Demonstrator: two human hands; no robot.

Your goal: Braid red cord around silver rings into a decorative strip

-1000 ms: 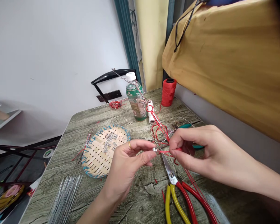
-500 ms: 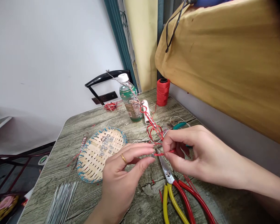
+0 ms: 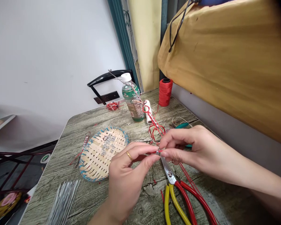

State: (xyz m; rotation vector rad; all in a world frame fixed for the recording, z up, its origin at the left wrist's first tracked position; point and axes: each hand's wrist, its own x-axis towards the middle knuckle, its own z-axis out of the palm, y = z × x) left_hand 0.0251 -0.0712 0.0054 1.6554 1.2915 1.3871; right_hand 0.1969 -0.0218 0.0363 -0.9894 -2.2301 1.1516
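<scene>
My left hand, with a ring on one finger, pinches a red cord. A small silvery piece on the cord shows at its fingertips, too small to make out. From the other side, my right hand grips the same cord between thumb and forefinger, and the two sets of fingertips almost meet. Scissors with one yellow and one red handle lie under the hands, blade tips partly hidden. A red and white braided cord stretches from near my fingers up towards the drink bottle.
Left of my hands is a woven bamboo tray holding several small silvery beads. Thin metal rods lie at the front left. Behind stand a red thread spool and a white thread spool. A tangled thread bundle lies at the back.
My right hand has moved left, bringing its fingertips up to those of my left hand. The stretch of red cord showing between them is shorter. The view has shifted slightly.
</scene>
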